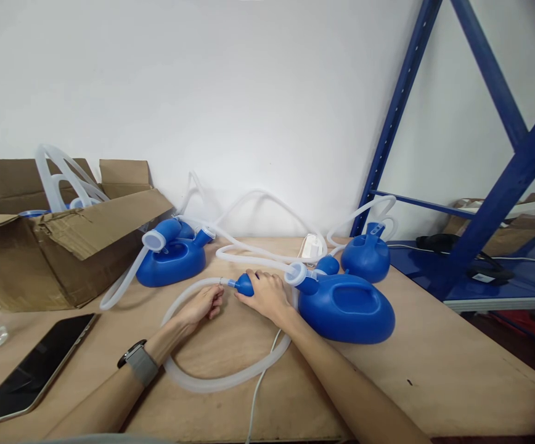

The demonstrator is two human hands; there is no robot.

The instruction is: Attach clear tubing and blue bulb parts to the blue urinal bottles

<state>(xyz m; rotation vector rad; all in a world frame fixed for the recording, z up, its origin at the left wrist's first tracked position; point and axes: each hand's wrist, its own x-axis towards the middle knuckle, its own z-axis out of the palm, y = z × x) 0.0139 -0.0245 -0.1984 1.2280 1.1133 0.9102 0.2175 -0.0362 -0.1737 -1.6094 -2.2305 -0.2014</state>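
Note:
My right hand (266,296) is wrapped round a small blue bulb-shaped piece (244,285), which is joined to one end of a translucent hose (203,385). The hose loops over the table towards me. Just left of the bulb rests my left hand (205,303), fingers curled in below the hose end; whether anything is inside them is hidden. Beside my right forearm lies a blue bottle with a handle (348,308), its pale-rimmed neck (301,275) pointing left.
An open cardboard box (59,259) holding hoses stands left, near a phone (34,364). More blue bottles (172,262) (367,256) with hoses sit along the wall. A white cable (261,382) crosses the wooden table (434,370). Blue shelving (484,209) rises at right.

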